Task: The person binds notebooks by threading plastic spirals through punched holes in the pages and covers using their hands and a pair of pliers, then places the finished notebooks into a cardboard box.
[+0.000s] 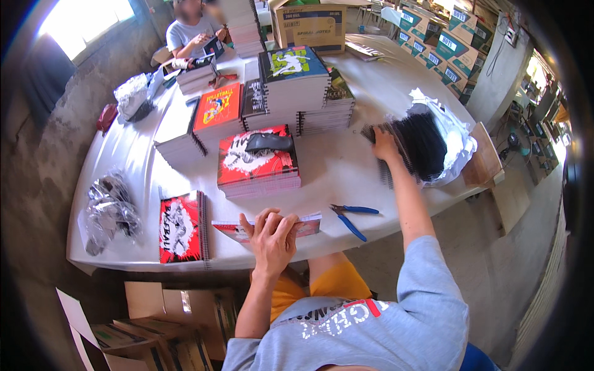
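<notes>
My left hand (pixel 272 238) grips an unbound red-covered notebook (pixel 306 226), standing on its edge at the table's front. My right hand (pixel 385 146) reaches out to a heap of black spiral binding coils (pixel 421 145) on white plastic wrapping (pixel 459 145). Its fingers close on a coil at the heap's left side, slightly blurred. Blue-handled cutting pliers (pixel 354 217) lie between my arms. Left of my left hand lie red spiral-bound notebooks (pixel 177 229). Beyond it, a stack of red notebooks (pixel 260 176) carries a dark curved object (pixel 269 143).
Stacks of finished notebooks (pixel 296 65) fill the middle of the table. Clear plastic bags (pixel 110 213) lie at the left edge. Across the table sits a co-worker (pixel 189 37) near a cardboard box (pixel 312 28). More cartons (pixel 439 52) are piled far right; opened cartons (pixel 167 334) stand below left.
</notes>
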`<action>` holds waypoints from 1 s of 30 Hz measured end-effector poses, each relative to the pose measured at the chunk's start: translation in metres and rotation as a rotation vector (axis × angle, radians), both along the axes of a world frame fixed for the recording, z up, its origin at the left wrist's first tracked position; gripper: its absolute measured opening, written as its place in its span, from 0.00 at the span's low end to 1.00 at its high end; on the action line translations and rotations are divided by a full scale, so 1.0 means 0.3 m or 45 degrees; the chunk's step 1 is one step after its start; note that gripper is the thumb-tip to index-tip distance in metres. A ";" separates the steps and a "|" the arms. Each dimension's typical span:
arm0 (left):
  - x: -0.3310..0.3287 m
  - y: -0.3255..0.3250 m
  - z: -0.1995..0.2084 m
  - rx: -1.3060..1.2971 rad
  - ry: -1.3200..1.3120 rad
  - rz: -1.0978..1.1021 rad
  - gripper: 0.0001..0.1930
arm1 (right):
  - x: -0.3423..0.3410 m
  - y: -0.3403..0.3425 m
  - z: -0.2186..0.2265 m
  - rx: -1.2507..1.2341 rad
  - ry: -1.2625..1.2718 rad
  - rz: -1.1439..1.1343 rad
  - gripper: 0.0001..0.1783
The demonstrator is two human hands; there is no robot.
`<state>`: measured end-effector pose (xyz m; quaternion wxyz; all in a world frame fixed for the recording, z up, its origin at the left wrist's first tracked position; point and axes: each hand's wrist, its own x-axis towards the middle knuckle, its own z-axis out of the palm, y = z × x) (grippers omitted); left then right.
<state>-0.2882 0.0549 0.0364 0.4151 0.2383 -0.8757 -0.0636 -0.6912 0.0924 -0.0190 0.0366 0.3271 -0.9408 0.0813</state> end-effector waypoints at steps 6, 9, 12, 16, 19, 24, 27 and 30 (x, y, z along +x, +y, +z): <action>0.019 -0.018 -0.061 -0.146 -0.059 0.061 0.12 | -0.064 -0.047 0.197 0.253 -0.093 0.386 0.25; 0.006 0.002 -0.060 -0.163 -0.033 0.116 0.15 | -0.080 -0.032 0.257 0.330 -0.061 0.354 0.36; -0.001 0.006 -0.073 -0.165 -0.013 0.149 0.17 | -0.037 -0.018 0.304 0.210 0.119 0.387 0.39; -0.027 0.016 -0.075 -0.156 0.062 0.181 0.15 | 0.256 0.051 0.495 -0.242 -0.129 0.686 0.33; -0.043 0.017 -0.083 -0.129 0.132 0.161 0.13 | 0.470 0.163 0.455 -0.564 -0.637 1.108 0.21; -0.025 -0.001 -0.081 -0.108 0.207 0.117 0.13 | 0.714 0.219 0.346 -0.808 -0.853 1.105 0.14; -0.027 0.003 -0.082 -0.106 0.201 0.112 0.14 | 0.736 0.213 0.314 -0.893 -0.908 1.078 0.15; -0.032 0.008 -0.076 -0.094 0.203 0.117 0.14 | 0.740 0.208 0.306 -0.880 -0.938 1.097 0.15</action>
